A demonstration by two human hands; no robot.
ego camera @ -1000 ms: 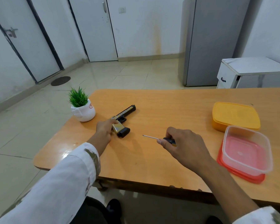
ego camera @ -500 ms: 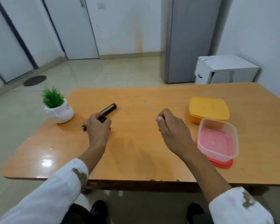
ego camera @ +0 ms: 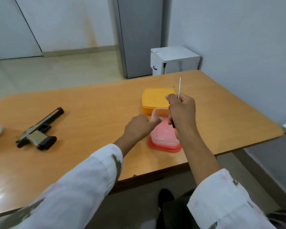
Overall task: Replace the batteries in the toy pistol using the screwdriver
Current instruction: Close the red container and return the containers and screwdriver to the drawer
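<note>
- Head view: I saw the toy pistol (ego camera: pixel 38 131) lying on its side at the left of the tabletop (ego camera: pixel 92 104), well apart from both hands.
- The right hand (ego camera: pixel 182 113) was curled round the screwdriver (ego camera: pixel 179 86), its shaft pointing up.
- The left hand (ego camera: pixel 139 128) held nothing; its forefinger reached to the rim of a clear box (ego camera: pixel 163 134) with a red base. I could not tell whether it touched.
- A yellow box (ego camera: pixel 153 98) sat just behind it.
</note>
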